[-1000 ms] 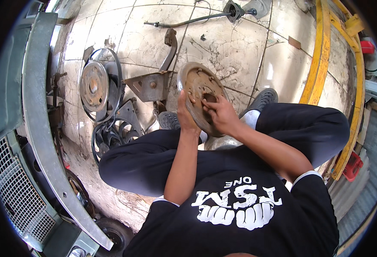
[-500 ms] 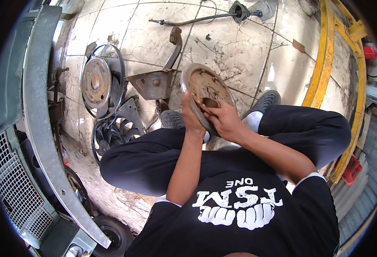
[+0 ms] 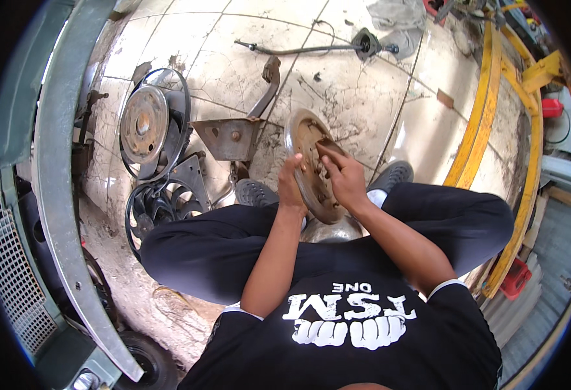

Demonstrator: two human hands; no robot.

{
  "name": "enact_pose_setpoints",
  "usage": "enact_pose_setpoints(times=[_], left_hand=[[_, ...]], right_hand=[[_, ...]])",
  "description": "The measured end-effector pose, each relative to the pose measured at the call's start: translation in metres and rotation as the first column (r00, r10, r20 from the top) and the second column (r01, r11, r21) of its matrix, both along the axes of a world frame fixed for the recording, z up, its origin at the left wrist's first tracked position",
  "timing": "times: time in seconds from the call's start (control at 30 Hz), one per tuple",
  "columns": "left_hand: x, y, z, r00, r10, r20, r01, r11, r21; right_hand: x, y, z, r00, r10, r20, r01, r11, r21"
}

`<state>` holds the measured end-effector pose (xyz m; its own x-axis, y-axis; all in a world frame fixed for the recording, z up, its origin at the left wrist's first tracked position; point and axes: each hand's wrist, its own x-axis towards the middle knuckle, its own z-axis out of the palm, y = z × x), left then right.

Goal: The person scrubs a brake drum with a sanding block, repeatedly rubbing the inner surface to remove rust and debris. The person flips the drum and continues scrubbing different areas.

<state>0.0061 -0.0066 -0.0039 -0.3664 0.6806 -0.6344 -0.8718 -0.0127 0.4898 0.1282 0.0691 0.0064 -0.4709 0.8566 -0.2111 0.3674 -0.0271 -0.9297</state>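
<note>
A cracked, stained tile floor [image 3: 363, 104] filled most of the view, seen from above by a person who squatted on it in dark trousers and a black printed shirt. Along the left edge curved a grey-green vehicle body panel [image 3: 51, 214] with a grille below it. On the right ran a yellow steel frame [image 3: 487, 130], bending with the lens. Left of centre, a black fan shroud holding a round rusty disc [image 3: 144, 123] lay on the floor, with a black radiator fan [image 3: 159, 208] just below it. Beside these lay a rusty metal bracket [image 3: 230, 138] with an arm reaching upward. A long thin rod [image 3: 298, 49] with a black fitting at its right end lay near the top.

In the middle, in front of the person's knees, a rusty round metal plate [image 3: 313, 166] was held tilted on edge above the floor (its dished, rust-brown face turned towards the right hand). The left hand [image 3: 291, 187] was clamped on the plate's lower left rim. The right hand [image 3: 344, 175] rested on the plate's face, its fingers [image 3: 328, 155] pressed against the rusty surface near the centre. The two hands were close together, the plate between them.
</note>
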Motion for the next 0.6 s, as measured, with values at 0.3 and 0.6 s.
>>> enact_pose_setpoints(times=[0.3, 0.6], left_hand=[[0.008, 0.001, -0.008, 0.978, -0.199, -0.058, 0.2, 0.98, 0.015], [0.033, -0.001, 0.012, 0.918, -0.248, -0.31, 0.241, 0.969, -0.06]], right_hand=[[0.03, 0.059, 0.087, 0.666, -0.569, -0.483, 0.005, 0.651, -0.759], [0.035, 0.068, 0.113, 0.581, -0.498, -0.644, -0.071, 0.757, -0.65]])
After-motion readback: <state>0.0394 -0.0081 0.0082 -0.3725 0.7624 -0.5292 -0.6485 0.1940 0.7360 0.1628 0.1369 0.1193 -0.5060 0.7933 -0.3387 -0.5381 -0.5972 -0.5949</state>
